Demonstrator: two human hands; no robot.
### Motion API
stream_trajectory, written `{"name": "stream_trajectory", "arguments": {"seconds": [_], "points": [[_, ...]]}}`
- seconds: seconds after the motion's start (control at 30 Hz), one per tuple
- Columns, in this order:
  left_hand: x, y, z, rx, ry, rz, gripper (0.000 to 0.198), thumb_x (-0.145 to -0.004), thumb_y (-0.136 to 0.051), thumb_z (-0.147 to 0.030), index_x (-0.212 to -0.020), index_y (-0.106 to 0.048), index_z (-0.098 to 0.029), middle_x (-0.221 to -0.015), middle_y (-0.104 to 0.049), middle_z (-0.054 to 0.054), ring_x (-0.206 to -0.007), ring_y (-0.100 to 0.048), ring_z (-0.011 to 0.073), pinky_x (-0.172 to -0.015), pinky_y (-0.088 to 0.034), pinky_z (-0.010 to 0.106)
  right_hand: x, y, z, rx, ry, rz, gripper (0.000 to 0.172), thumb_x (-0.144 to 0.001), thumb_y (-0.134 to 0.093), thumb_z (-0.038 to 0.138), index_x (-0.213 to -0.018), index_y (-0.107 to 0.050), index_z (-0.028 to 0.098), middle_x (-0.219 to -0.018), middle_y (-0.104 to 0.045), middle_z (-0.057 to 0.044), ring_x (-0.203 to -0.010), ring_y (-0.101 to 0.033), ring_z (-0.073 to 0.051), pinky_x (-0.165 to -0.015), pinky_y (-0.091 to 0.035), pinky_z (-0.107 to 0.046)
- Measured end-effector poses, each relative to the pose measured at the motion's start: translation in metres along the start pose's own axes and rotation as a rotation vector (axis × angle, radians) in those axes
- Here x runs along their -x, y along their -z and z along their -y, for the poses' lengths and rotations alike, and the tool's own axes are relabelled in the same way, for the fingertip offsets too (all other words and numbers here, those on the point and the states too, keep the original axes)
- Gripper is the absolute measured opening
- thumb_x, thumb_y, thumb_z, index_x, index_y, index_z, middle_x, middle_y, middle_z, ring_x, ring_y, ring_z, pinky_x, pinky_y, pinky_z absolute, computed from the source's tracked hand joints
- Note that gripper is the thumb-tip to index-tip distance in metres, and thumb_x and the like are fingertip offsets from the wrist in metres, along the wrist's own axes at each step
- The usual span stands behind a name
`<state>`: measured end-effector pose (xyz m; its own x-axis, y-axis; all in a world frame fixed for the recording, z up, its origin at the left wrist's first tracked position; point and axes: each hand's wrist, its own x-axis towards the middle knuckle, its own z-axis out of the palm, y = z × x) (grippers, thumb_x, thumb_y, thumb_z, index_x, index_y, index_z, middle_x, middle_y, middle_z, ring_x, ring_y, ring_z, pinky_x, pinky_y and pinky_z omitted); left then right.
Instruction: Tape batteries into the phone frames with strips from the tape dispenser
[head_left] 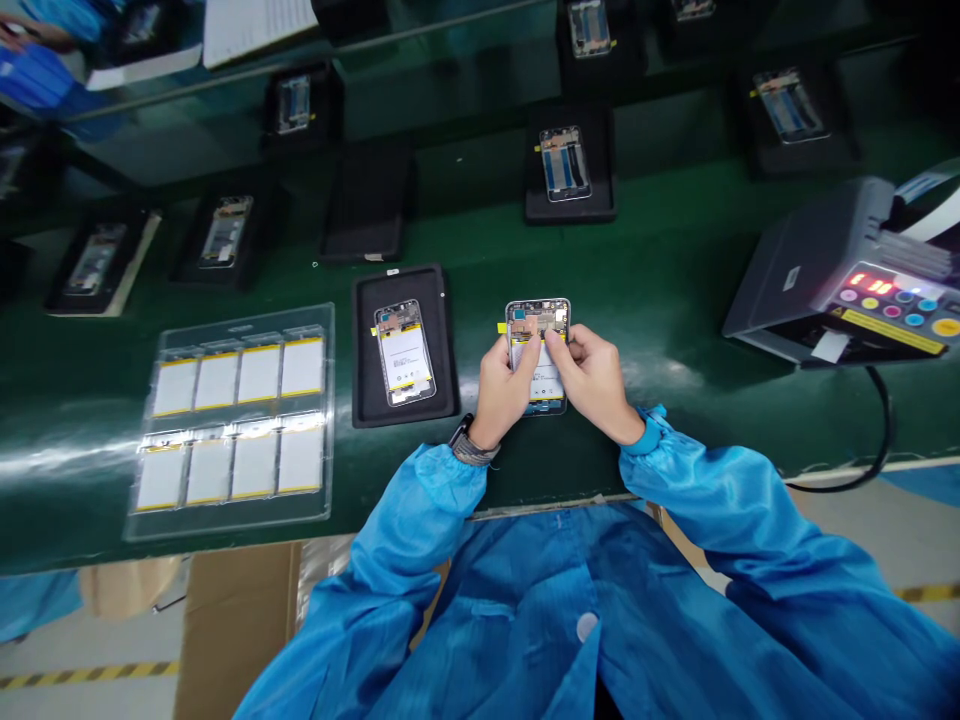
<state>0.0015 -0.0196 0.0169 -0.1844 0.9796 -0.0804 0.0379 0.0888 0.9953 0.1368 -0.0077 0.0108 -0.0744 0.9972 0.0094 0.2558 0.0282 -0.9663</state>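
The opened phone (544,372), a white battery (546,388) in its frame, is held over the near side of the surface (480,230); the left hand (504,390) pinches its left edge, the right hand (596,378) its right edge, both thumbs (527,355) over its face; whether it touches the surface cannot be told. To its left lies a black tray (444,375) with a second phone (405,355); farther left, a clear tray (328,420) of eight batteries (302,368).
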Motion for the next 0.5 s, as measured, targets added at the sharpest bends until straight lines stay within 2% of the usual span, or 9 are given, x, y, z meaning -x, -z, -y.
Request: {"name": "stream_trajectory", "arguments": {"seconds": [0.2, 0.4, 0.5], "points": [[0.0016, -0.0027, -0.0008, -0.009, -0.002, -0.023, 0.034, -0.089, -0.072, -0.048, -0.090, -0.070, -0.014, -0.081, -0.069, 0.004, -0.069, -0.058, 0.0137, -0.061, -0.045, 0.023, -0.0032, 0.0003, 0.0036, 0.064, 0.021, -0.029, 0.042, -0.098, -0.058, 0.052, -0.071, -0.050, 0.021, -0.054, -0.050, 0.003, -0.049, -0.038, -0.010, -0.049, -0.024, -0.026], [0.0018, -0.0063, -0.0051, -0.020, 0.007, -0.097, 0.030, -0.087, -0.073, -0.043, -0.091, -0.073, -0.013, -0.083, -0.071, 0.004, -0.074, -0.061, 0.0148, -0.067, -0.047, 0.023, -0.0056, -0.0012, 0.0041, 0.068, 0.047, -0.072, 0.051, -0.093, -0.064, 0.051, -0.061, -0.037, 0.022, -0.051, -0.034, 0.006, -0.051, -0.026, -0.009, -0.049, -0.019, -0.026], [0.0015, -0.0054, -0.0048, -0.051, 0.000, -0.128, 0.030, -0.086, -0.074, -0.043, -0.087, -0.073, -0.013, -0.079, -0.070, 0.003, -0.071, -0.059, 0.0143, -0.065, -0.046, 0.024, -0.0050, -0.0026, 0.0029, -0.052, 0.050, -0.044, 0.046, -0.093, -0.065, 0.052, -0.065, -0.046, 0.021, -0.056, -0.042, 0.005, -0.053, -0.035, -0.010, -0.049, -0.026, -0.025]]}}
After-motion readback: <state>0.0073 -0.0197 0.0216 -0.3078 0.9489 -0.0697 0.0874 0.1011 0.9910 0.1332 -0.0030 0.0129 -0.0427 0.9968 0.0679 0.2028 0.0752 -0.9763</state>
